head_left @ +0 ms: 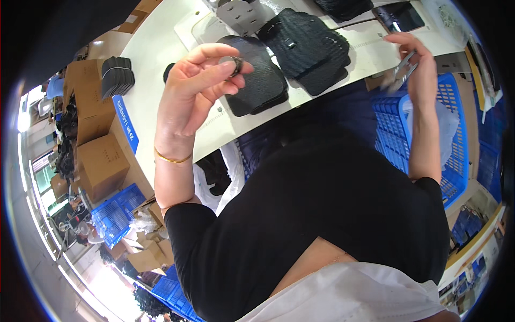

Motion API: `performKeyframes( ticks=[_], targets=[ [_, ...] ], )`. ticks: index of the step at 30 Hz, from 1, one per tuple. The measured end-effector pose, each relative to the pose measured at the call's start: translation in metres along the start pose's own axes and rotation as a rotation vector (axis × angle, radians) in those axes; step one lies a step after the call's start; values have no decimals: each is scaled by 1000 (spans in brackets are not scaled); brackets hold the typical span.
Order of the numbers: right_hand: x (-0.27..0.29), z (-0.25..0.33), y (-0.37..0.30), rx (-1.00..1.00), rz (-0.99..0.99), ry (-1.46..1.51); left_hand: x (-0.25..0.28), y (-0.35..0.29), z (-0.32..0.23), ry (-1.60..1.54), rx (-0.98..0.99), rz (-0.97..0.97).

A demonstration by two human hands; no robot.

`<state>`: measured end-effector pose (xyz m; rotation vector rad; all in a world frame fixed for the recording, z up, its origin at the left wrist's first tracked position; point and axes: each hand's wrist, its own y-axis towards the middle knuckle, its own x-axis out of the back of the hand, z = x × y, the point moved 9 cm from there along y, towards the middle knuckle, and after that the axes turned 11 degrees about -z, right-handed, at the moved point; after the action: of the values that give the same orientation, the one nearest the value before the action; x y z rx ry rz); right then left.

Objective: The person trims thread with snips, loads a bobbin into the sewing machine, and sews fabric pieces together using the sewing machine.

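My left hand (pixel 188 88) is raised over the white sewing table (pixel 145 59). Its thumb and fingers pinch a small round metal piece that looks like a bobbin (pixel 236 64). On the right, my right hand (pixel 422 70) hangs past the table's near edge, above a blue basket. Metal thread snips (pixel 403 70) sit in its fingers, their lower end smeared by motion. Between the hands lie black textured panels (pixel 255 80) in a stack, and another fanned pile (pixel 306 51) stands farther right. Part of a sewing machine (pixel 238 17) shows behind them.
A phone-like dark screen (pixel 401 17) lies at the back right of the table. Banded black pieces (pixel 117 78) stand at its left edge. The blue plastic basket (pixel 458 155) with a clear bag is at my right. Cardboard boxes (pixel 102 166) stand on the left.
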<state>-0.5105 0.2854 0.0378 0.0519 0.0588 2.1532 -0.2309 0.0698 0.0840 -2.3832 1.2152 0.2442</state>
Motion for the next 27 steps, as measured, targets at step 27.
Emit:
performKeyframes(
  ticks=[27],
  targets=[
    [-182,62,-54,302,509,-120,26,-34,-35,74,-96,-77]
  ],
)
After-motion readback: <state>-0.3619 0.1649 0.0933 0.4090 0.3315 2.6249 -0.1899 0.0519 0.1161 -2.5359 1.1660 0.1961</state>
